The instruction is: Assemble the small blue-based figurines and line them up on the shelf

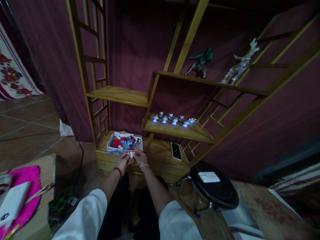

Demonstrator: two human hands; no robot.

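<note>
One small figurine (131, 154) is held between the fingertips of the left hand (123, 162) and the right hand (140, 158), just in front of the near wall of a shallow box (114, 151); each hand is narrowed around it, probably because so small a piece is easiest to steady from both sides. The box, with more little figures and red and blue discs lying mixed inside, sits on the cabinet top (160, 152) close before the person, presumably so its contents are within short reach. On the middle shelf (200, 132), four white figures with purple bases (174, 122) form a front row and three with dark bases (170, 116) stand behind, seemingly staggered so the rear ones show through the gaps; a blue-based figure (192, 121) is at the right end, its tilt hard to judge. The front row keeps back from the shelf's front edge, leaving a strip of bare wood. The box's near wall lies close to the cabinet's front edge, while open wood runs rightward to a phone (176, 151). The shelf above limits overhead room, so access looks easiest from the front.
</note>
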